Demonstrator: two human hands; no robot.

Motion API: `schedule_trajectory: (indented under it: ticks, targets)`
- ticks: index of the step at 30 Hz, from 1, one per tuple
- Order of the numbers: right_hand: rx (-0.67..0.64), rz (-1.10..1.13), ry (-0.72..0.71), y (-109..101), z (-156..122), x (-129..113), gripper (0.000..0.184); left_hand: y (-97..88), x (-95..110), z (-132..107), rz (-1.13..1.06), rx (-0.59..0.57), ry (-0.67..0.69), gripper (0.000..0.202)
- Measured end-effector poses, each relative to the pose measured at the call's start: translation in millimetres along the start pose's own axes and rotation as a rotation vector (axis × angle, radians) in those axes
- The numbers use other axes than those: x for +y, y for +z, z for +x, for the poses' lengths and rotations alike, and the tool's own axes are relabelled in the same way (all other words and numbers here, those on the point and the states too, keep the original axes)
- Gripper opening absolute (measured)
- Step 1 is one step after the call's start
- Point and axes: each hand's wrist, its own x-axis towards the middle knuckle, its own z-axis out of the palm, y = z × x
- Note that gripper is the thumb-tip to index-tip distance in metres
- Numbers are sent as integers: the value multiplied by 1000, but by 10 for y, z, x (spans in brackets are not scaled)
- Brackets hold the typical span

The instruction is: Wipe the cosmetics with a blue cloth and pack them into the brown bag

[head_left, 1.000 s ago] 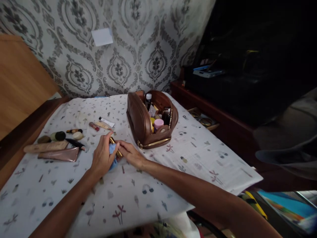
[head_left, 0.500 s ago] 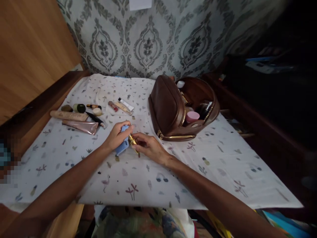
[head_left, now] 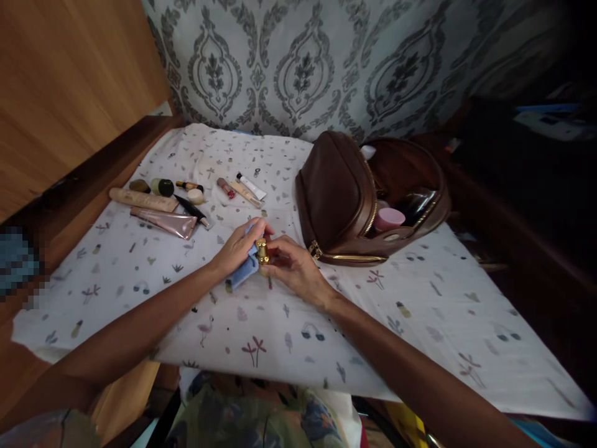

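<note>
Over the middle of the table, my left hand (head_left: 240, 249) is closed around a folded blue cloth (head_left: 243, 271). The cloth lies against a small shiny gold container (head_left: 262, 250), which looks like a cosmetic bottle or tube. Fingers of my right hand (head_left: 298, 267) pinch this gold container from the right side. Its lower part is partly hidden by the fingers. A brown leather toiletry bag (head_left: 333, 193) stands unzipped just beyond my right hand, with a pink-lidded jar (head_left: 390, 219) inside.
On the left lie a rose-gold tube (head_left: 164, 222), a beige tube (head_left: 142, 200), a black tube (head_left: 192, 211) and a dark green jar (head_left: 162, 186). A lip gloss (head_left: 226, 187) and a white tube (head_left: 250, 185) rest farther back. A printed white cloth (head_left: 289, 348) covers the table.
The gold container has turned more upright between my hands, against the blue cloth. The whole view has shifted, so the table things appear farther right.
</note>
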Motion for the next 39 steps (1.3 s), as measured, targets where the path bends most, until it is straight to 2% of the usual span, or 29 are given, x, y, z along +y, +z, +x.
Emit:
schedule_trajectory:
  ticks: [6,10,13,16,18,23,27,34,37,39]
  targets:
    - [30,28,-2,27,4,-31,23,37,-69,-36,109,-48,99,58]
    - [134,-39,-77,0,4,-71,25,29,-59,-38,123,-59,99,59]
    - [233,-83,-91,-26,7,-98,25,34,-21,-35,57,-92,37,61]
    - [250,-66,-72,-41,16,-104,24,54,-22,-21,-75,-119,-107,58]
    - [236,-30,-59,-47,23,-101,25,68,-50,-7,-130,-69,-137,53]
    - [288,10,19,-71,22,-121,33,69,-105,-3,31,108,44,34]
    - [326,37,46,-93,13,-157,34,52,-94,-13,63,165,45,27]
    - [275,61,26,-146,7,-145,33,9,-129,67,-245,132,-150,33]
    - [241,36,-18,-169,9,-112,30,-18,-120,83,-279,34,-245,43]
    - [228,29,-38,-177,12,-90,28,-28,-93,69,-212,-39,-226,47]
